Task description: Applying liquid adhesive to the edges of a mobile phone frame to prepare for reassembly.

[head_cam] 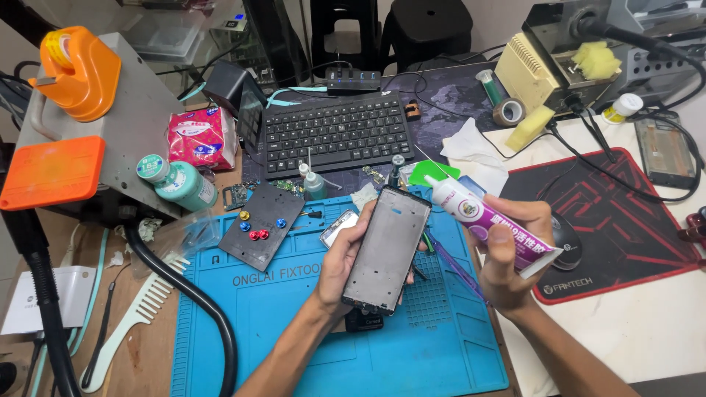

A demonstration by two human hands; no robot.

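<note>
Holding a dark phone frame (387, 248) upright over the blue work mat (294, 331), the left hand (344, 257) has its fingers wrapped around the frame's lower left edge. Right hand (507, 254): fingers closed around a white and purple glue tube (485, 220), nozzle pointing up-left just beside the frame's top right corner. Nearby on the table: black keyboard (334, 132), black plate with coloured knobs (265, 224), white comb (136, 316), red mouse pad (625, 220).
</note>
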